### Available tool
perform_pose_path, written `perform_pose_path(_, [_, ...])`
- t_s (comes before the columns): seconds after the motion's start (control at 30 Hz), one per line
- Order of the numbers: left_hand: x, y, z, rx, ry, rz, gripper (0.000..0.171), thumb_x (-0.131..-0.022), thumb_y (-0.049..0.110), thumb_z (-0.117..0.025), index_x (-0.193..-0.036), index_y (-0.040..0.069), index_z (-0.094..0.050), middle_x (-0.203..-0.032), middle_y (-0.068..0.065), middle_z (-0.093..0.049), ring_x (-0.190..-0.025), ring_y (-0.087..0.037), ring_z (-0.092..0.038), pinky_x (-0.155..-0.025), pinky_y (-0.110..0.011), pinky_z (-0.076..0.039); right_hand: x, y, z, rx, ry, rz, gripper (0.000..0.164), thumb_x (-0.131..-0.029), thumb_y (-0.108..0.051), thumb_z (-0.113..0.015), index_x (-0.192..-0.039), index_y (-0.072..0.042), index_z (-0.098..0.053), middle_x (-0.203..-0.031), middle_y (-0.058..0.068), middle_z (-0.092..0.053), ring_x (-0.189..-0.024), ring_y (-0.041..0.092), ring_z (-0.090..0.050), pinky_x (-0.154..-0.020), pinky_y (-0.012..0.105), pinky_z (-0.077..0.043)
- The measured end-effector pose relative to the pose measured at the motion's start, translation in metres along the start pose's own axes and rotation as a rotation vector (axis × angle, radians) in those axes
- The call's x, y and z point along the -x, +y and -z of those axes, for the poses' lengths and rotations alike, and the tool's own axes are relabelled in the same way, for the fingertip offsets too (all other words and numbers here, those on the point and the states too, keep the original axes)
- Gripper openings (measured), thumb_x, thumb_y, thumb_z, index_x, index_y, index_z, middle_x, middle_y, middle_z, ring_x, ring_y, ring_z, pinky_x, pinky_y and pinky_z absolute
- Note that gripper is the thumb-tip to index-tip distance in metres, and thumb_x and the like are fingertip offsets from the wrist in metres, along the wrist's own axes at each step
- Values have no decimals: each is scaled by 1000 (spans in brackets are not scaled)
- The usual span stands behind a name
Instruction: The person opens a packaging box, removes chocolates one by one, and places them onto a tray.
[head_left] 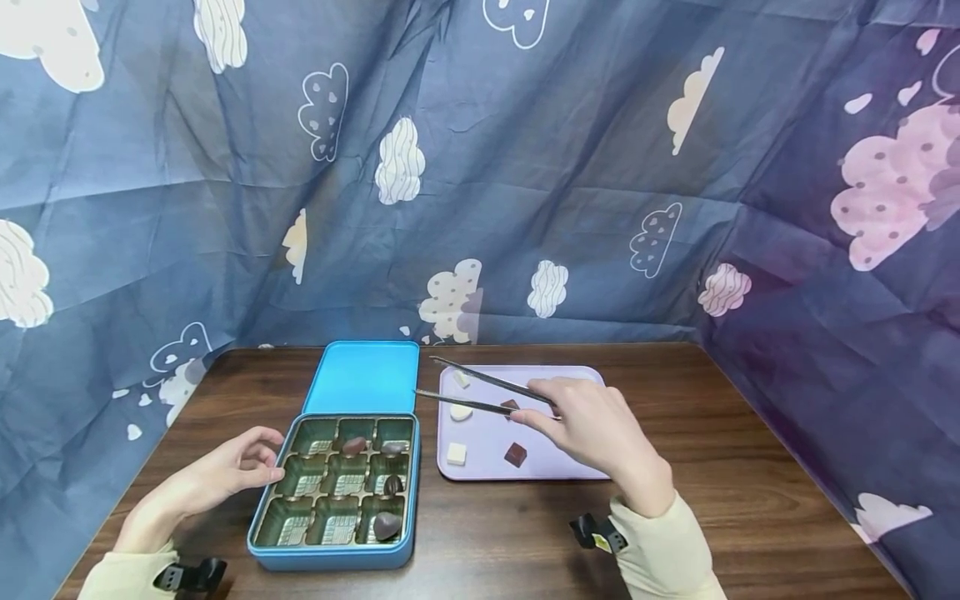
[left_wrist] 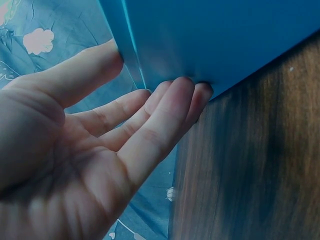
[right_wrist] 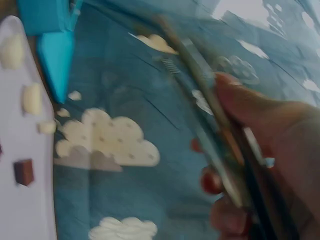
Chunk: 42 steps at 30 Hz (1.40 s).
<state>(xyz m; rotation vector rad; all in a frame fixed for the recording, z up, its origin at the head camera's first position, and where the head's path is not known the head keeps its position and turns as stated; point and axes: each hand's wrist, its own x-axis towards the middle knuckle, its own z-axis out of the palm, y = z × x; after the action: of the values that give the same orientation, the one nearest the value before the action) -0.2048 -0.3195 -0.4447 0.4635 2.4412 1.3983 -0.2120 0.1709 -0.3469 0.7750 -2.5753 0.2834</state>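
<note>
My left hand is at the left side of a blue tin. In the left wrist view its loosely extended fingers touch the tin's wall, the thumb by the rim. The tin's gold insert has nine compartments; chocolates sit in the top middle, top right, middle right and bottom right ones. My right hand holds long metal tweezers above a lilac tray. Their tips point left, spread apart, with nothing between them.
On the tray lie white chocolates along the left and dark square chocolates farther right, partly behind the tweezers and hand. The tin's lid lies folded back behind it. A cloud-patterned blue curtain borders the wooden table.
</note>
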Motion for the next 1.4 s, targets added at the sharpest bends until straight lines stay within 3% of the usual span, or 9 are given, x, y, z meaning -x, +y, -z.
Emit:
perform_pose_path(0.1, [0, -1, 0, -4, 2, 0, 47, -94, 15, -66, -125, -7, -41, -96, -12, -52, -88, -16, -59, -76, -28, -48, -9, -6, -13, 9, 58, 110, 32, -89, -51, -67, -90, -19, -64, -64, -15, -50, -55, 3, -47, -48, 28, -38])
perform_pose_path(0.2, [0, -1, 0, 1, -1, -2, 47, -94, 15, -66, -126, -8, -40, -96, -12, -52, -87, -16, -59, -77, -28, -49, -15, -9, -24, 5, 59, 169, 30, -91, -48, -65, -89, -19, -60, -66, -13, -53, -54, 4, -48, -47, 26, -37])
perform_pose_path(0.37, [0, 0, -1, -9, 1, 11, 48, -94, 16, -67, -126, -7, -40, -96, -11, -52, -87, -16, -59, -76, -28, -49, -24, -12, -45, 19, 52, 215, 39, -93, -51, -60, -106, -15, -65, -79, -6, -64, -61, 9, -60, -48, 28, -42])
perform_pose_path(0.57, [1, 1, -1, 1, -7, 7, 47, -94, 15, -66, -126, -8, -40, -96, -11, -53, -87, -15, -59, -76, -28, -49, -37, -12, -73, 122, 133, 327, 44, -94, -51, -59, -114, -13, -65, -81, -1, -60, -59, 17, -59, -47, 35, -45])
perform_pose_path(0.73, [-1, -1, 0, 0, -5, 5, 47, -94, 16, -66, -125, -7, -40, -96, -11, -53, -87, -16, -59, -77, -28, -49, -48, -15, -85, 237, 82, 382, 40, -95, -48, -59, -116, -14, -62, -81, -1, -56, -64, 18, -56, -48, 34, -43])
perform_pose_path(1.03, [0, -1, -1, 27, -7, -6, 47, -94, 14, -66, -126, -8, -40, -96, -11, -52, -86, -14, -59, -76, -27, -49, -72, -20, -86, 432, 35, 530, 32, -98, -47, -54, -93, -17, -62, -74, -3, -55, -58, 15, -55, -43, 30, -37])
perform_pose_path(1.17, [1, -1, -2, 45, -11, -10, 47, -94, 12, -65, -127, -9, -39, -96, -11, -51, -86, -14, -58, -76, -27, -49, -79, -27, -81, 467, 20, 582, 33, -100, -47, -50, -98, -17, -64, -81, -3, -60, -63, 16, -58, -45, 29, -39])
perform_pose_path(1.4, [1, -3, -1, 37, -3, -3, 46, -94, 12, -65, -126, -8, -40, -96, -10, -52, -86, -14, -59, -76, -27, -49, -87, -41, -75, 521, 74, 655, 35, -101, -48, -46, -100, -17, -64, -81, -3, -60, -67, 16, -60, -50, 27, -43])
